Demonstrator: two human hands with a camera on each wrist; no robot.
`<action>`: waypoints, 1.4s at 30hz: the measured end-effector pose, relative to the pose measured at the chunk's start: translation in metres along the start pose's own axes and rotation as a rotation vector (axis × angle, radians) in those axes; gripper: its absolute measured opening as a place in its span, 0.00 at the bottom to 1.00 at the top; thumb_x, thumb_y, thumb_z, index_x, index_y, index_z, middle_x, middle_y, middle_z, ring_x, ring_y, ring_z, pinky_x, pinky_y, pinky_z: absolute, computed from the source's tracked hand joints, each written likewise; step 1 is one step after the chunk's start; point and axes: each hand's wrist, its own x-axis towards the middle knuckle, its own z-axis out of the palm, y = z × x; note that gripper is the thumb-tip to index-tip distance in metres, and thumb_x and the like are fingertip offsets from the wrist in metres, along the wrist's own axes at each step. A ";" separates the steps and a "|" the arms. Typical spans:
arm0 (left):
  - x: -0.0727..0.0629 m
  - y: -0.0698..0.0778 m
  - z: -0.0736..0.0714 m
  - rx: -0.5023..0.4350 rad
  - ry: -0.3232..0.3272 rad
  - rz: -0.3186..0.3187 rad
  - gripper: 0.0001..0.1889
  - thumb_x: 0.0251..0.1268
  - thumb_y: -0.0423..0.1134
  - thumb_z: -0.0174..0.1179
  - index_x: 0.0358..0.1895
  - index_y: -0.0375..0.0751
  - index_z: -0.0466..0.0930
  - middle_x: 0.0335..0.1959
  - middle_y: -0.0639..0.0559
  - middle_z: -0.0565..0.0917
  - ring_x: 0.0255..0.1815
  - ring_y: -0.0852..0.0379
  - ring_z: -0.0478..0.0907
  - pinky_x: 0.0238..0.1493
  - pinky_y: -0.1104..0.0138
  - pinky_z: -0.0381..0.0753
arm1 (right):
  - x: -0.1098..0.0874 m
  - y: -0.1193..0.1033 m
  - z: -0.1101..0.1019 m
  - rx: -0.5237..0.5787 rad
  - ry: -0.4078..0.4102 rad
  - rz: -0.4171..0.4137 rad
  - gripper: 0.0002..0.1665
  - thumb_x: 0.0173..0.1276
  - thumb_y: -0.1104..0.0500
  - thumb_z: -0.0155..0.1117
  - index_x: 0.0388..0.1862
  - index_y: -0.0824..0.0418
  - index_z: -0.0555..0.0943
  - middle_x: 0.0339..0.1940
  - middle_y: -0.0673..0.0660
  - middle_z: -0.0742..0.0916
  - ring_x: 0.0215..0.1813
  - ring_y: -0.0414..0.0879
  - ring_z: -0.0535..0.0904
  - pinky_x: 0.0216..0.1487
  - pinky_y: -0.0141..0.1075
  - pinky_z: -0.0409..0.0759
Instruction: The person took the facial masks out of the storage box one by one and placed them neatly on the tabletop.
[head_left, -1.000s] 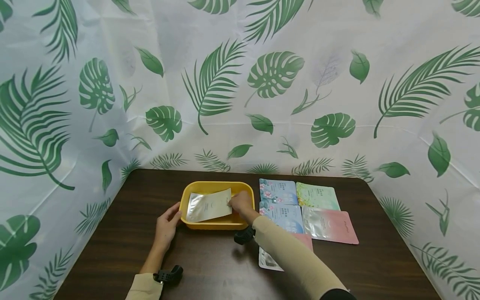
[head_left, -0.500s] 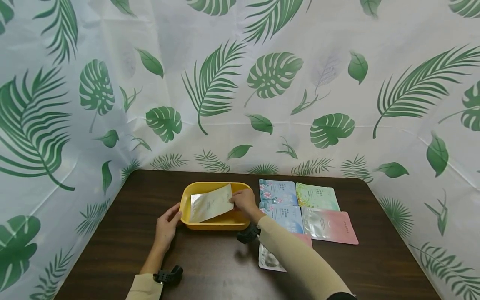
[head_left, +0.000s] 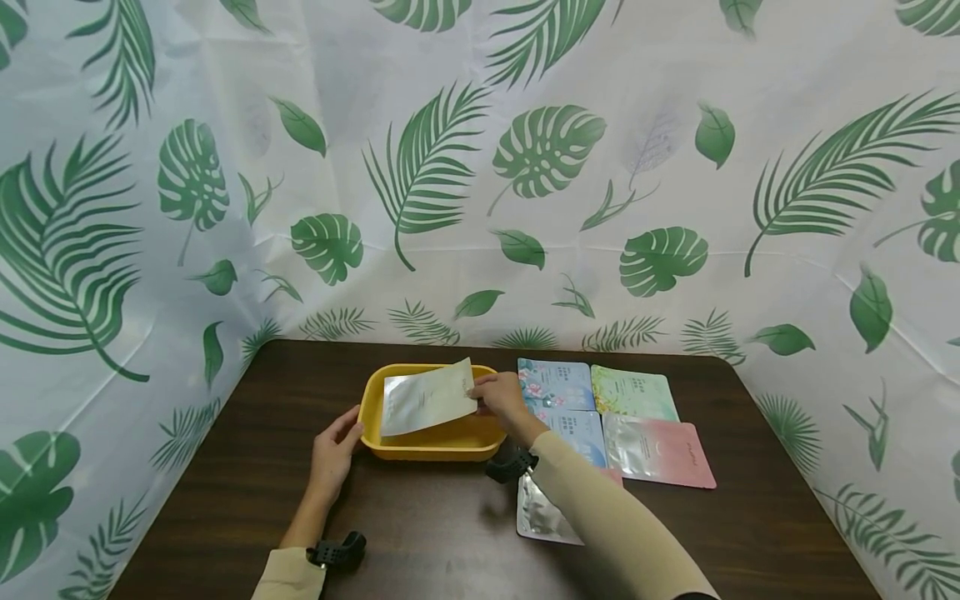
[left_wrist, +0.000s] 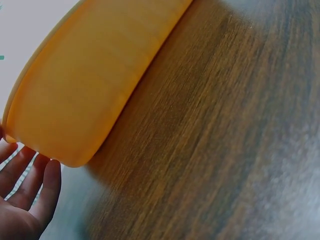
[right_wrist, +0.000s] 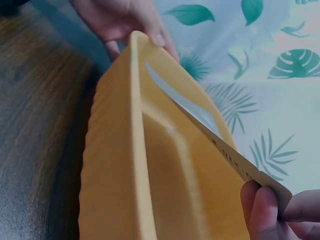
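A yellow plastic basin (head_left: pixel 442 454) sits on the dark wooden table. At its left end my left hand (head_left: pixel 332 457) holds the rim, with the thumb over the edge in the right wrist view and the fingers against the outer wall (left_wrist: pixel 85 90). My right hand (head_left: pixel 504 398) pinches the right edge of a pale green and silver face mask packet (head_left: pixel 427 398). This packet slants over the basin, its right edge raised and its silver end low inside. Seen from the right wrist, the packet (right_wrist: pixel 220 145) is nearly edge-on between thumb and fingers (right_wrist: pixel 262 210).
Right of the basin lie two blue packets (head_left: pixel 557 385), a green packet (head_left: pixel 636 393) and a pink and silver packet (head_left: pixel 662 452). Another pink and silver packet (head_left: pixel 542 515) is partly under the right sleeve (head_left: pixel 600 508). A leaf-print cloth (head_left: pixel 480 275) hangs behind the table.
My right hand has moved right and slightly up, lifting the packet's right edge higher above the basin. My left hand has stayed at the basin's left end.
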 end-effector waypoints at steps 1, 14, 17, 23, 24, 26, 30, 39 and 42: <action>0.000 0.000 0.000 0.000 0.001 0.000 0.20 0.74 0.32 0.53 0.66 0.31 0.70 0.63 0.36 0.73 0.48 0.59 0.77 0.43 0.73 0.81 | -0.001 -0.002 -0.001 0.004 -0.004 -0.003 0.08 0.62 0.72 0.64 0.40 0.75 0.84 0.33 0.65 0.86 0.24 0.48 0.82 0.27 0.36 0.84; 0.000 0.002 0.000 -0.001 -0.010 -0.022 0.21 0.75 0.34 0.53 0.67 0.31 0.69 0.65 0.36 0.72 0.57 0.41 0.73 0.43 0.75 0.79 | -0.004 -0.003 -0.019 -0.027 0.008 -0.041 0.11 0.63 0.71 0.64 0.45 0.74 0.83 0.37 0.64 0.85 0.26 0.47 0.82 0.27 0.36 0.84; -0.001 0.002 0.000 -0.005 -0.016 -0.026 0.22 0.75 0.35 0.53 0.68 0.32 0.69 0.65 0.35 0.71 0.58 0.41 0.73 0.43 0.76 0.79 | -0.008 -0.004 -0.025 -0.037 0.015 -0.047 0.12 0.64 0.70 0.65 0.46 0.73 0.82 0.38 0.64 0.85 0.26 0.47 0.82 0.28 0.37 0.84; -0.002 0.001 0.000 -0.003 -0.011 -0.023 0.23 0.74 0.37 0.54 0.68 0.32 0.69 0.64 0.35 0.72 0.54 0.50 0.76 0.44 0.75 0.79 | -0.014 -0.006 -0.041 -0.003 0.015 -0.045 0.14 0.63 0.70 0.65 0.48 0.73 0.82 0.39 0.64 0.86 0.27 0.46 0.82 0.28 0.37 0.84; -0.001 0.001 0.000 -0.004 -0.010 -0.022 0.23 0.74 0.37 0.54 0.67 0.33 0.69 0.64 0.36 0.73 0.52 0.53 0.77 0.44 0.74 0.79 | -0.014 -0.006 -0.044 0.009 0.017 -0.042 0.14 0.63 0.70 0.65 0.48 0.73 0.82 0.38 0.64 0.86 0.26 0.46 0.82 0.29 0.38 0.84; -0.001 0.001 0.000 -0.007 -0.011 -0.020 0.22 0.74 0.37 0.54 0.67 0.32 0.70 0.63 0.36 0.73 0.50 0.57 0.77 0.44 0.74 0.80 | -0.015 -0.006 -0.050 0.027 0.017 -0.034 0.14 0.64 0.70 0.65 0.48 0.74 0.82 0.38 0.63 0.86 0.26 0.46 0.82 0.29 0.38 0.84; 0.000 0.001 -0.001 -0.018 -0.013 -0.018 0.22 0.74 0.36 0.54 0.67 0.32 0.70 0.63 0.36 0.73 0.52 0.53 0.77 0.44 0.74 0.80 | -0.019 -0.003 -0.064 0.056 0.031 -0.020 0.15 0.64 0.70 0.65 0.49 0.74 0.80 0.37 0.63 0.86 0.25 0.46 0.82 0.29 0.37 0.84; 0.002 0.000 -0.002 -0.014 -0.012 -0.003 0.21 0.74 0.33 0.53 0.67 0.31 0.70 0.63 0.35 0.73 0.55 0.41 0.75 0.42 0.75 0.80 | -0.035 0.003 -0.098 0.091 0.038 -0.034 0.19 0.64 0.69 0.64 0.53 0.77 0.78 0.34 0.60 0.86 0.26 0.44 0.82 0.26 0.33 0.81; 0.002 -0.002 -0.002 -0.007 -0.007 -0.001 0.21 0.74 0.32 0.53 0.66 0.30 0.70 0.63 0.34 0.73 0.55 0.40 0.74 0.42 0.75 0.80 | -0.040 0.007 -0.112 0.103 0.044 -0.043 0.20 0.64 0.69 0.64 0.54 0.79 0.76 0.32 0.58 0.86 0.26 0.43 0.82 0.25 0.32 0.80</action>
